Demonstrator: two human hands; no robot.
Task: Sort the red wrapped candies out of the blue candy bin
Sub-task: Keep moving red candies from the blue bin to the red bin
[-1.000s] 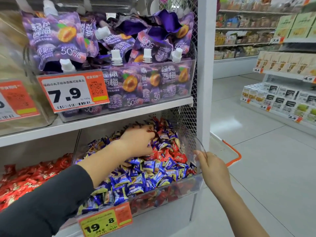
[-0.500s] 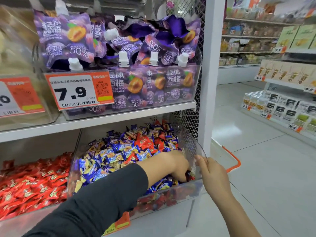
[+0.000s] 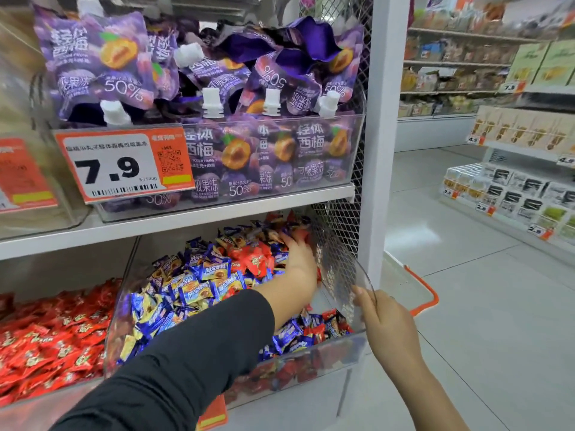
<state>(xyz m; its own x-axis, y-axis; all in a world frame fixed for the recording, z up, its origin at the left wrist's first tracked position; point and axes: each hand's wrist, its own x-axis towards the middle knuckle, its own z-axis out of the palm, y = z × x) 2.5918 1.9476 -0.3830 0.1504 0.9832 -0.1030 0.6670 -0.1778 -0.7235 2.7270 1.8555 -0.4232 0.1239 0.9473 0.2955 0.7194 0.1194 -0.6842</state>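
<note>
While the right hand (image 3: pixel 384 321) pinches the clear bin (image 3: pixel 311 359) corner, left hand (image 3: pixel 298 259) fingers' state is hidden among candies (image 3: pixel 199 284).

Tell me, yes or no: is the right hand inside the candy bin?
No, the right hand pinches the clear bin's outer corner while the left hand reaches in.

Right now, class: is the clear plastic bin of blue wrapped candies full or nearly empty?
Fairly full: blue wrapped candies are heaped high inside the clear plastic bin, with red wrapped candies mixed in.
</note>
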